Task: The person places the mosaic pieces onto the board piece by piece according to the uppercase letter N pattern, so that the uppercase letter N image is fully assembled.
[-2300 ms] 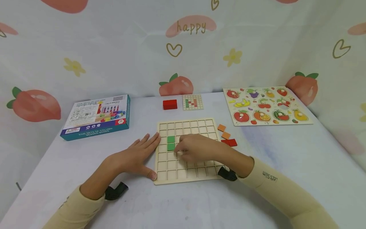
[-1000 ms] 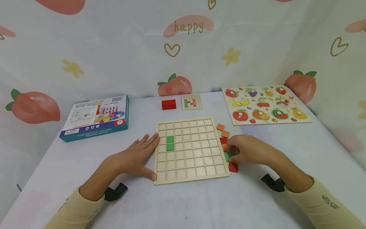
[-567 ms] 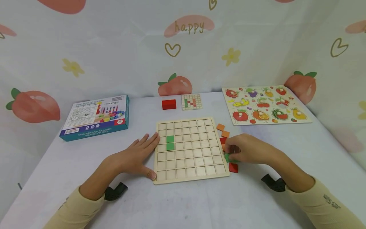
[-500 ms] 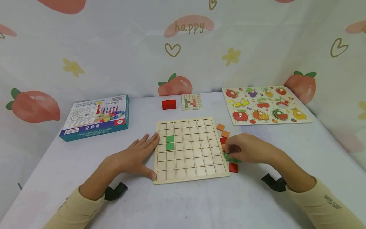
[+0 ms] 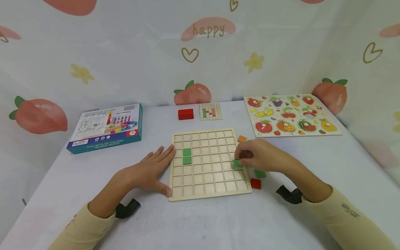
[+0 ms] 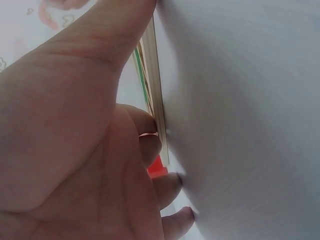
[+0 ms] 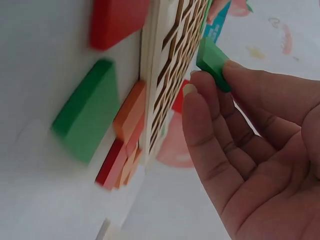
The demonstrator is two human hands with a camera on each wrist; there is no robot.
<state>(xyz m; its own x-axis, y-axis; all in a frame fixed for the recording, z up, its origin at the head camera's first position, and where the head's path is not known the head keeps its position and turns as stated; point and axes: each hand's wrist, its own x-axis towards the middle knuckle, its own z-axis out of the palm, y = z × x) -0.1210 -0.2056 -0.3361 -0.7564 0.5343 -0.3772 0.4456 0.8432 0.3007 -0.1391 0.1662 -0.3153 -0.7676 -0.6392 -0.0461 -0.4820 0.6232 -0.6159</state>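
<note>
My right hand pinches a green square tile between thumb and fingertips, over the right edge of the wooden grid board. With fingers spread, my left hand lies flat on the table, fingertips and thumb at the board's left edge. Two green tiles sit one above the other in the board's second column, the upper green tile and the lower green tile. Right of the board lie a loose green tile, a red tile and an orange tile; my right hand hides others there in the head view.
Behind the board are a red block and a small card with a coloured grid pattern. A teal and white toy box lies at the back left. The fruit knob puzzle lies at the back right.
My right hand has gone from the grid to the loose tiles, taken a green tile, and moved left and up to the board's right edge with it. The left hand stays put.
</note>
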